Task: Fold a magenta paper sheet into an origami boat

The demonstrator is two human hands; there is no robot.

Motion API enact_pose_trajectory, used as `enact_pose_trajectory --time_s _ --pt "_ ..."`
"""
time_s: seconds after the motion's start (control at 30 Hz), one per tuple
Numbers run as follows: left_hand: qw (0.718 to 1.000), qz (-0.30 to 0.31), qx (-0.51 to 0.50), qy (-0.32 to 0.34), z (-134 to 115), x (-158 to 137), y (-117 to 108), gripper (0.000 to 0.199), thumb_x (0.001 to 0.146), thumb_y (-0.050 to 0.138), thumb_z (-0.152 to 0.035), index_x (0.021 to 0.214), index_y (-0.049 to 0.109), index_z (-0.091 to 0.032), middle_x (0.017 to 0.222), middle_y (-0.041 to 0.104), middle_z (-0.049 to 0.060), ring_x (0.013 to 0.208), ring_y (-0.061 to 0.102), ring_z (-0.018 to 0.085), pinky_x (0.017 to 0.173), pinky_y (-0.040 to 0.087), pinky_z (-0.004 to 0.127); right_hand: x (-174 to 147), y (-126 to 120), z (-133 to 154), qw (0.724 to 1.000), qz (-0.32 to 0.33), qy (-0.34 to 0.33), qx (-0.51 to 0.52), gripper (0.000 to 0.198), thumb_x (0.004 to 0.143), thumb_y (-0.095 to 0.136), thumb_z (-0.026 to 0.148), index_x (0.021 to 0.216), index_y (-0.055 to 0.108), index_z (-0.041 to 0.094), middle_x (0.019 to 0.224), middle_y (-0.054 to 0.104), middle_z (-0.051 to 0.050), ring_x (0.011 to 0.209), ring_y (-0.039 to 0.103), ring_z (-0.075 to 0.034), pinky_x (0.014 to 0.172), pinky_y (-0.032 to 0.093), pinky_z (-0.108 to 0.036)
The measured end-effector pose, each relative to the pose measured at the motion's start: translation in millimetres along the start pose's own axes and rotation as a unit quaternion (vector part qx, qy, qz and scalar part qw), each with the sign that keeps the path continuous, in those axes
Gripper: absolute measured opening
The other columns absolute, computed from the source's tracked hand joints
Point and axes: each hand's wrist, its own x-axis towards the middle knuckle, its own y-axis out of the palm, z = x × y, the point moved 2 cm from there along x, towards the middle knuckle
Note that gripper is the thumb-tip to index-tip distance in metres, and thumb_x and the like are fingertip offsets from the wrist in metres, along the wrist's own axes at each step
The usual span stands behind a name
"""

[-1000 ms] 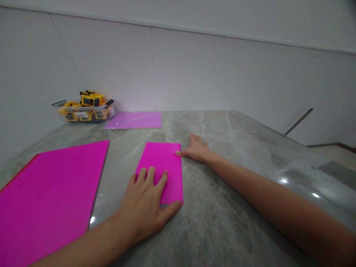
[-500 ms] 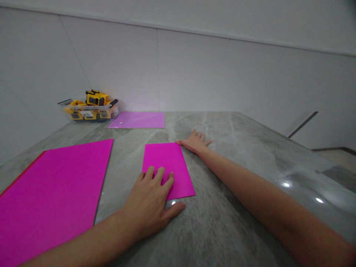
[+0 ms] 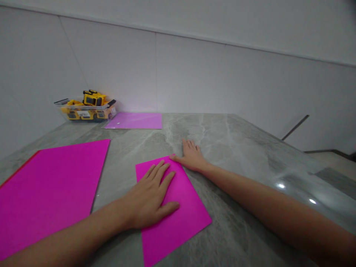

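Observation:
A bright pink sheet of paper (image 3: 183,211), possibly folded, lies flat and turned at an angle on the grey marbled table. Across its upper left part rests my left hand (image 3: 152,196), palm down with the fingers stretched and the thumb apart. At the sheet's far right corner is my right hand (image 3: 191,155), its thumb touching the corner while the other fingers lie spread on the table beyond. Neither hand is closed round anything.
Larger pink sheets (image 3: 61,185) with a red edge showing lie at the left. A clear plastic box (image 3: 86,113) of yellow toy vehicles stands at the back left. Beside it lies a lilac paper pack (image 3: 136,121). A white wall (image 3: 194,74) rises behind the table.
The small pink sheet has come nearer to me and turned, with more of it showing. My left hand now lies flatter on it. My right hand has moved nearer, along with the far corner.

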Motion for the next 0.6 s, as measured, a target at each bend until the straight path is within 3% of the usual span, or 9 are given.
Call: enact_pose_trajectory --time_s 0.1,0.2,0.3,0.37,0.47,0.6 --pt "1.000 0.027 0.006 -0.012 2 -2 6 0.085 0.091 0.026 -0.068 0.151 0.023 -0.008 0.158 0.017 0.020 0.147 0.011 0.034 0.117 0.015 0.053 -7 -2 -2 0.999 -0.021 -0.016 0.018 0.100 0.081 0.050 0.068 0.151 0.017 0.005 0.155 0.023 -0.023 0.145 0.018 -0.034 0.115 0.015 -0.050" --pt "0.999 0.029 0.011 -0.010 2 -2 6 0.084 0.091 0.025 -0.069 0.152 0.022 -0.011 0.159 0.015 0.018 0.147 0.010 0.032 0.118 0.013 0.052 -9 -6 -3 0.997 -0.055 -0.046 0.036 0.081 0.083 0.058 0.057 0.147 0.033 0.014 0.150 0.035 -0.019 0.140 0.029 -0.032 0.112 0.023 -0.048" --pt "0.999 0.033 0.018 -0.004 2 -2 3 0.083 0.091 0.024 -0.069 0.152 0.022 -0.012 0.159 0.014 0.018 0.147 0.010 0.031 0.118 0.014 0.052 -14 -13 -1 0.984 -0.109 -0.132 0.048 0.043 0.085 0.063 0.040 0.123 0.061 0.021 0.128 0.055 -0.012 0.122 0.048 -0.025 0.103 0.035 -0.040" --pt "0.999 0.035 0.020 -0.006 3 -3 2 0.083 0.091 0.025 -0.069 0.152 0.022 -0.012 0.159 0.015 0.018 0.147 0.011 0.031 0.118 0.014 0.052 -18 -16 2 0.975 -0.112 -0.187 0.037 0.020 0.088 0.062 0.033 0.101 0.070 0.020 0.105 0.063 -0.009 0.106 0.055 -0.022 0.095 0.038 -0.037" --pt "0.999 0.036 0.018 -0.008 3 -3 1 0.083 0.091 0.026 -0.069 0.152 0.023 -0.012 0.158 0.017 0.018 0.147 0.012 0.032 0.118 0.014 0.052 -21 -17 5 0.969 -0.078 -0.232 0.020 0.013 0.089 0.060 0.026 0.087 0.071 0.019 0.084 0.066 -0.005 0.091 0.058 -0.020 0.087 0.039 -0.035" --pt "0.999 0.033 0.008 -0.001 3 -4 -1 0.083 0.091 0.029 -0.068 0.151 0.024 -0.012 0.158 0.019 0.019 0.147 0.013 0.032 0.117 0.015 0.053 -22 -19 9 0.969 -0.058 -0.238 0.014 0.012 0.087 0.059 0.020 0.085 0.070 0.016 0.081 0.068 -0.005 0.081 0.059 -0.018 0.081 0.041 -0.031"
